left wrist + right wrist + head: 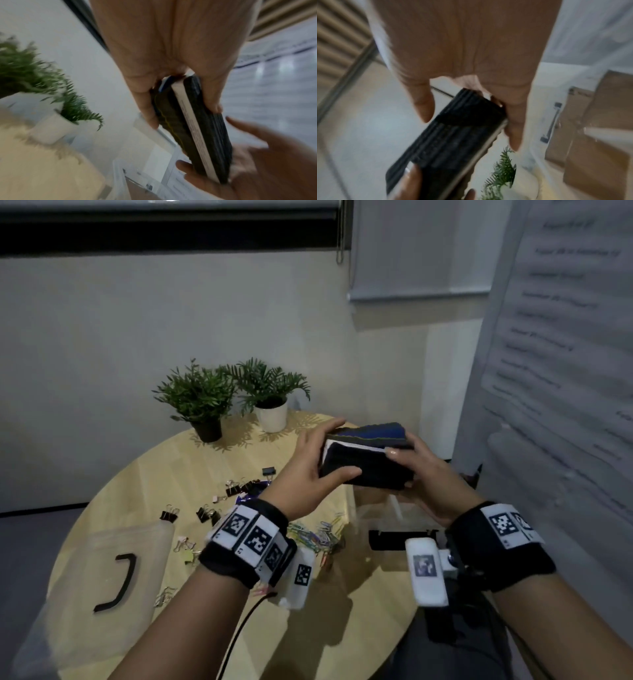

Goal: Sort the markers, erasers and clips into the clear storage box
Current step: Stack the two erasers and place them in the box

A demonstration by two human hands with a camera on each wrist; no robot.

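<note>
Both hands hold a stack of black felt erasers [366,463] with a blue top and a white layer, raised above the clear storage box [373,508] at the table's right edge. My left hand [337,450] grips the stack's left end, thumb on the near face. My right hand [400,469] grips the right end. The left wrist view shows the erasers [197,128] pinched by the left hand [185,115]. In the right wrist view the right hand [469,129] clasps the erasers [450,142]. Black binder clips [239,487] and coloured paper clips [318,534] lie on the table. No markers show.
The box's clear lid [113,570] with a black handle lies at the table's front left. Two potted plants [202,402] stand at the far edge of the round wooden table [171,460]. A board with writing [565,337] rises close on the right.
</note>
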